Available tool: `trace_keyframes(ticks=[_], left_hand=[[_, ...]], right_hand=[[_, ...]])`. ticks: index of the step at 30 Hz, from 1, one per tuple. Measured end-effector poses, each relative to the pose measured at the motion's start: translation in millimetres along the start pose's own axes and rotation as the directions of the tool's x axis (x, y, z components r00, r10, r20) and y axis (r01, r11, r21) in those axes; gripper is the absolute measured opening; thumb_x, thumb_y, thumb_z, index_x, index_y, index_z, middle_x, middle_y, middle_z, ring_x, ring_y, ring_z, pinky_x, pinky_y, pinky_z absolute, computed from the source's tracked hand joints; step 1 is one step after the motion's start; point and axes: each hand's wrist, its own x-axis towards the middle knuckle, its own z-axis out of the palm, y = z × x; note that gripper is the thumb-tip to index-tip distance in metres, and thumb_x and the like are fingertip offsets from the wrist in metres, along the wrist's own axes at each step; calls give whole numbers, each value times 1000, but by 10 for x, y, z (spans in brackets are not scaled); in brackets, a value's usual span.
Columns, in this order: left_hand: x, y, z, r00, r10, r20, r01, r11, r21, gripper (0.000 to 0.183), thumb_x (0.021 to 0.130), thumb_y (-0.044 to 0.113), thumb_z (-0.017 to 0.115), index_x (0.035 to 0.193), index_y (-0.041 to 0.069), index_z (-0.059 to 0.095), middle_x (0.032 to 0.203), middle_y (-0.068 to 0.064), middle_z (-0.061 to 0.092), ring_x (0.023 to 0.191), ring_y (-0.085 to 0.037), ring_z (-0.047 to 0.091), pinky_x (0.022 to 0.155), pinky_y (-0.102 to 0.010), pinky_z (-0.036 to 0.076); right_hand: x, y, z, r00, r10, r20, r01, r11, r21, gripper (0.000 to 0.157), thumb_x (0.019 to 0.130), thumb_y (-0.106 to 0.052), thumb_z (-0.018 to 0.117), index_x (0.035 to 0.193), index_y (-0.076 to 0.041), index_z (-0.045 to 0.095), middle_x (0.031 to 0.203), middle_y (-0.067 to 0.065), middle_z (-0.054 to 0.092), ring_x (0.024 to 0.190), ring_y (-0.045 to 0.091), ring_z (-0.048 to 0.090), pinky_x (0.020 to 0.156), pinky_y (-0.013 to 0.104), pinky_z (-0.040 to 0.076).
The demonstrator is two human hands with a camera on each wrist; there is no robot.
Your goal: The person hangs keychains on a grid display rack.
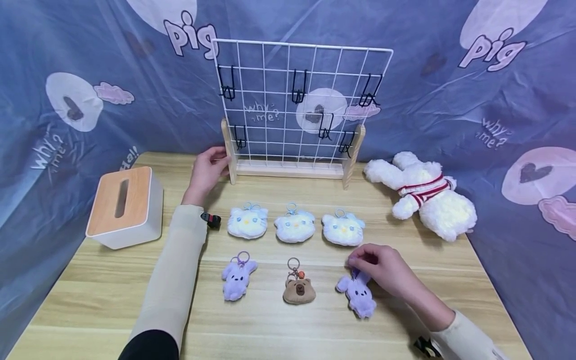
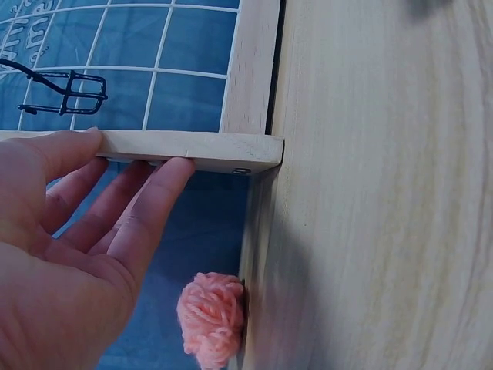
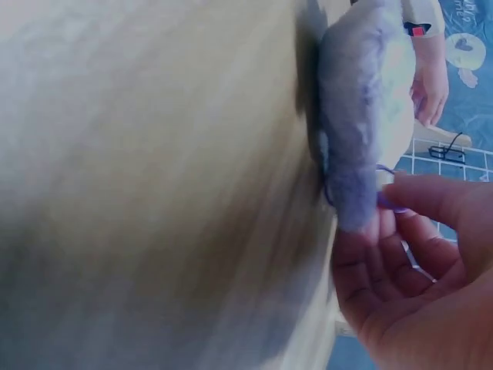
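My right hand [image 1: 389, 270] pinches the ring of a purple plush keychain [image 1: 360, 297] at the right of the front row. In the right wrist view, its plush body [image 3: 358, 116] is close to the table. At the back, my left hand [image 1: 209, 167] holds the left wooden leg [image 2: 192, 146] of a white wire grid rack [image 1: 292, 107] between thumb and fingers. Another purple plush keychain [image 1: 237, 280] and a brown bear-like keychain [image 1: 299, 291] lie in the front row. Behind them lie three white plush cat-head keychains [image 1: 247, 222].
Several black hooks [image 1: 299, 87] hang on the grid. A white tissue box with a wooden lid [image 1: 121, 200] stands at left. At right lies a white fluffy plush toy [image 1: 425, 195] in a striped top. Patterned blue cloth [image 1: 148, 105] surrounds the wooden table [image 1: 261, 330].
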Motion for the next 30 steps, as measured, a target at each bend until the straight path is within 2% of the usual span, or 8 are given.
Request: trace_keyframes(ticks=[9,16,22,30], left_hand=[[-33,5,-10,1000,-3,-7,4,1000,12,43,114,16,68,153,0,63,149,-27,68,127,-35,71,104,-44,72],[-33,5,-13,1000,1,-4,-1,1000,9,44,114,16,67,154,-1,62,149,-27,68,124,-32,71,106,-47,71],[-35,22,-20,1000,0,-6,1,1000,10,44,113,17,68,154,0,62,149,-26,68,123,-31,72,105,-45,71],[-21,17,10,1000,-8,-3,8,1000,9,44,114,18,67,155,2,62,150,-26,67,127,-32,71,105,-44,71]], right_hand=[[-65,20,-17,993,-97,-65,105,987,125,6,104,-17,81,109,-16,84,97,-4,82,82,2,66,67,20,58],[-102,-21,-45,988,-117,-97,132,978,164,5,105,-13,80,108,-15,83,101,0,84,89,3,72,76,19,62],[-118,-58,-82,984,-135,-113,155,971,182,6,105,-12,79,109,-13,83,102,2,84,91,3,73,78,18,63],[-152,-114,-132,979,-155,-132,174,973,153,7,105,-13,79,110,-16,83,100,0,84,90,4,73,74,21,62]])
